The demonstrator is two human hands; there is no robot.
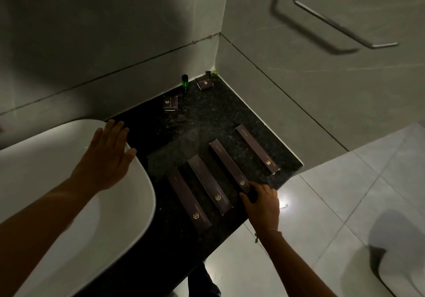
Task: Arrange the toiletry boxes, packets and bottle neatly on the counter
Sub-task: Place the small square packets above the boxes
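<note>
A bathroom, likely in a hotel. White vessel basin [96, 204] at eight o'clock on a dark speckled granite counter [207, 117]. Pale tiled walls [299, 90] meeting in a corner at twelve, chrome towel ring [345, 32] at one. Glossy floor tiles [333, 204] at four. Matching branded toiletry boxes [207, 181] laid out centrally.

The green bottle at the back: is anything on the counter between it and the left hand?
Nothing tall. Only one small flat box lies roughly between the left hand, resting open on the basin rim, and the green bottle; otherwise bare counter.
</note>
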